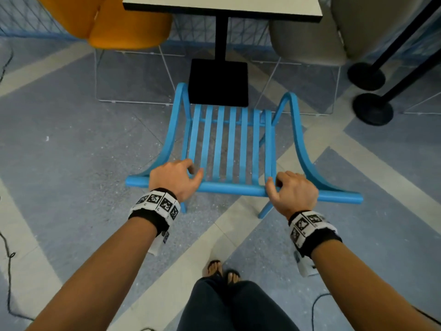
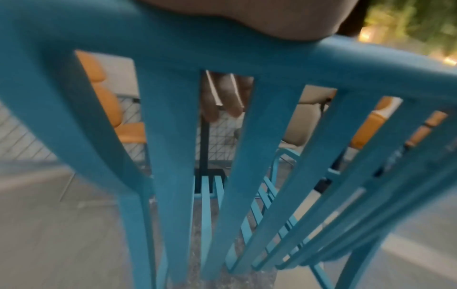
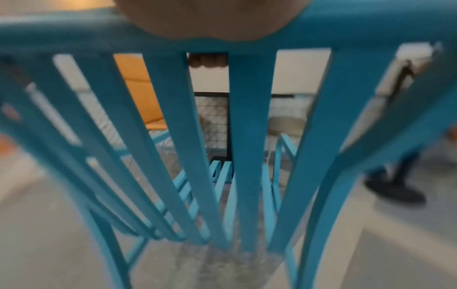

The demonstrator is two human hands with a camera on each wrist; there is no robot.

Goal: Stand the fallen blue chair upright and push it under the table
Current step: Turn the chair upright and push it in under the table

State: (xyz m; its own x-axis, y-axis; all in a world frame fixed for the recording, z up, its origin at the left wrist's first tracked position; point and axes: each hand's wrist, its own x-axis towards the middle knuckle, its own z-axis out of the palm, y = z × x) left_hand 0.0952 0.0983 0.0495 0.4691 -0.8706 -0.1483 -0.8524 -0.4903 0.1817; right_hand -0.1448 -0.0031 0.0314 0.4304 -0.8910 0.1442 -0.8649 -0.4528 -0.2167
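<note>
The blue slatted chair (image 1: 229, 139) stands upright on the floor, its seat front reaching the black base (image 1: 218, 82) of the white-topped table (image 1: 222, 3). My left hand (image 1: 176, 177) grips the left part of the chair's top back rail and my right hand (image 1: 293, 189) grips the right part. In the left wrist view the chair (image 2: 173, 136) fills the frame, and my fingers (image 2: 222, 97) show curled behind the rail between two slats. The right wrist view shows the chair's back slats (image 3: 249, 136) with my fingertips (image 3: 207, 60) wrapped just under the rail.
An orange chair (image 1: 124, 22) stands at the table's far left and a beige chair (image 1: 307, 39) at its far right. Two black stanchion bases (image 1: 372, 108) sit on the floor to the right. A black cable (image 1: 9, 259) runs along the left floor. My feet (image 1: 222, 271) are behind the chair.
</note>
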